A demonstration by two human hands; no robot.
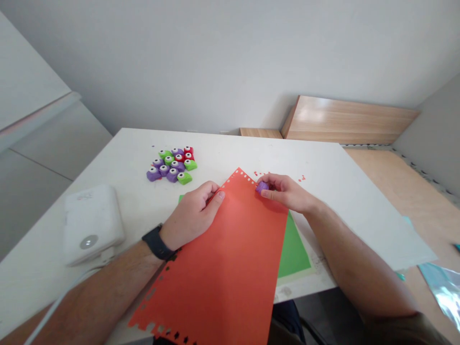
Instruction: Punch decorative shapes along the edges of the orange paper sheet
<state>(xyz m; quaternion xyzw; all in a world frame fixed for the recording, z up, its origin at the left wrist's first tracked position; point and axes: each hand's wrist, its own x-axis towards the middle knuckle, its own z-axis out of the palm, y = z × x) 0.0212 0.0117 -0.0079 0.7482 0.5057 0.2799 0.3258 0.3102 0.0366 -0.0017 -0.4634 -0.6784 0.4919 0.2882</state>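
Note:
A sheet of orange-red paper [230, 249] slants toward me, with small shapes punched along its left, near and far edges. My left hand [196, 211] is closed on its left edge, thumb on top, near the far corner. In my right hand [287, 191] is a small purple paper punch [262, 187], pinched between thumb and fingers at the sheet's far right edge. Whether its jaws are pressed down is hidden. Beneath the orange sheet, green paper [294, 251] shows on the right. Tiny red cut-outs [302, 178] are scattered beyond my right hand.
Several purple, green and red punches with eye-like buttons, one of them a green punch [184, 178], cluster at the back left of the white table [223, 148]. A white box-shaped device [93, 223] with a cable stands at left. A wooden panel [348, 120] is at back right.

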